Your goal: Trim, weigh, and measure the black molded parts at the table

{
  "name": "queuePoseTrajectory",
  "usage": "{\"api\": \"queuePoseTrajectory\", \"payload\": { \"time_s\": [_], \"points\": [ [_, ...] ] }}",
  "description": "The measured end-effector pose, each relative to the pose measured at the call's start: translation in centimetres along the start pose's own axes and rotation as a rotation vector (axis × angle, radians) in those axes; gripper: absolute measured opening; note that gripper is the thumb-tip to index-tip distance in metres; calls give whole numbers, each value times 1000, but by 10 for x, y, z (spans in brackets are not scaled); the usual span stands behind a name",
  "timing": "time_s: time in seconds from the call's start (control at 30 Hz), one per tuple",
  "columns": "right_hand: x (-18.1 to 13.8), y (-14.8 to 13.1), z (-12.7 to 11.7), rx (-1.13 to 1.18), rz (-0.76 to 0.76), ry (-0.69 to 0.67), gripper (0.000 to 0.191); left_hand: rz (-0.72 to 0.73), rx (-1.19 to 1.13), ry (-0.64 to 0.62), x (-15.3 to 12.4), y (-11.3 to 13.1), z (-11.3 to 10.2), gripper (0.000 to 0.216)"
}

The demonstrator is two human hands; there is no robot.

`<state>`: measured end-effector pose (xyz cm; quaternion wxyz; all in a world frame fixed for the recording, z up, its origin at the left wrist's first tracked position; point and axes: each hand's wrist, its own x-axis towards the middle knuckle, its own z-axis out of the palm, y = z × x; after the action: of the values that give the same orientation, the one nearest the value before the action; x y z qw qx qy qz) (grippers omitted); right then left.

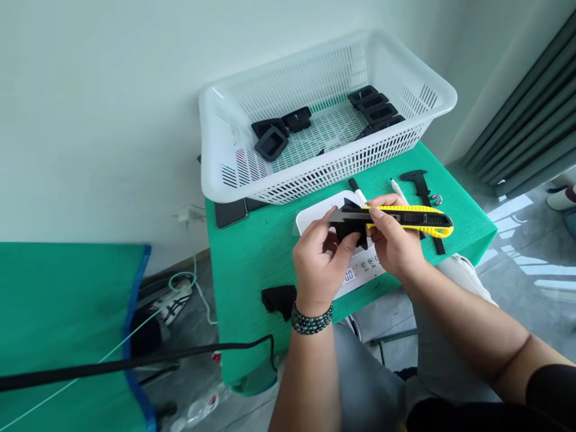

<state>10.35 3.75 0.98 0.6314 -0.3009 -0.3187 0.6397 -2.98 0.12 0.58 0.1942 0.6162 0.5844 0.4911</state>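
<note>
My left hand [317,264] is closed around a small black plastic part [353,231], held above a white digital scale [315,217] on the green table [252,258]. My right hand [393,240] grips a yellow and black utility knife [411,218]. The knife lies level, its blade end against the top of the black part. A dark bead bracelet [311,318] circles my left wrist.
A white slotted basket [252,174] at the back of the table holds several black plastic parts [271,142]. A marker [359,192], a black caliper [420,186] and a pen [398,189] lie right of the scale. Black scraps [279,299] sit near the front edge. A black cable [135,363] crosses lower left.
</note>
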Motion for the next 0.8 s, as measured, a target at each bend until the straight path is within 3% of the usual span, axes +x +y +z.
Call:
{"api": "queuePoseTrajectory", "payload": {
  "time_s": [0.23,0.33,0.43,0.53,0.6,0.7,0.8],
  "points": [
    [17,-3,-11,234,77,197,27,100,16,-33,-9,7,-12,36],
    [26,-8,-22,309,152,270,29,171,219,-31,-20,12,-15,35],
    [34,-14,-32,341,164,288,28,200,539,-100,-40,19,-6,55],
    [39,-20,-37,357,146,307,22,-29,776,-237,-55,17,2,66],
    [40,-23,-38,361,149,320,20,-210,845,-285,-59,10,-5,70],
    [40,-26,-39,358,152,320,18,-368,893,-248,-57,-6,-31,75],
    [41,-26,-40,363,175,303,17,-405,866,-203,-54,-16,-51,76]
  ]
}}
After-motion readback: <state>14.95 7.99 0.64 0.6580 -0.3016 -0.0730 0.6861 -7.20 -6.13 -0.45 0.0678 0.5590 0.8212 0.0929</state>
